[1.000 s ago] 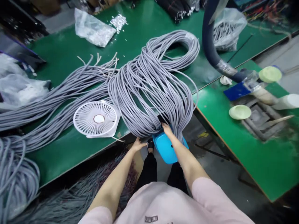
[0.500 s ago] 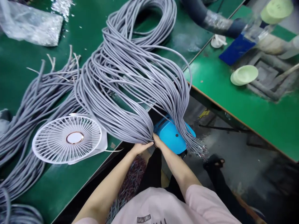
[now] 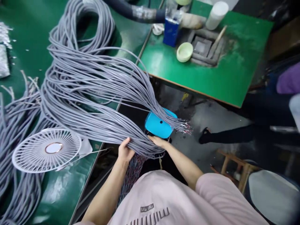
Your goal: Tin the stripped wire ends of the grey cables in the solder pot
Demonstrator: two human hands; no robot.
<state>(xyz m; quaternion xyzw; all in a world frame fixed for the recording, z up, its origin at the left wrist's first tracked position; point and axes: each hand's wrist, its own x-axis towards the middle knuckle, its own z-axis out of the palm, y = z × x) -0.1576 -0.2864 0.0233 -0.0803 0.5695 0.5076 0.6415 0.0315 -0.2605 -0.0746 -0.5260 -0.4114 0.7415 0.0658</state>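
Note:
A thick bundle of grey cables (image 3: 98, 123) runs off the green table toward my body. My left hand (image 3: 125, 150) grips its near side, thumb on top, the other fingers hidden beneath. Closer to the cut ends, my right hand (image 3: 157, 141) closes round the bundle's far side; its fingertips are partly hidden. Behind my hands, a second branch of grey cables (image 3: 140, 90) hangs over the table edge, its stripped ends showing coloured wires. Both branches join a large coil (image 3: 103, 31) at the back. Below them sits a bright blue rounded object (image 3: 157, 125).
A white fan (image 3: 47, 150) stands on the table (image 3: 61, 193) at left, beside more grey cables (image 3: 14, 115). Right of a floor gap, another green table (image 3: 225, 75) holds a pale cup (image 3: 185, 52) and a blue box (image 3: 172, 31). Someone's dark-clothed leg (image 3: 229, 133) and a wooden stool (image 3: 236, 164) are at right.
My view has swung right. The held bundle now extends past my hands toward my body, and my left hand has slid back along it, apart from my right hand.

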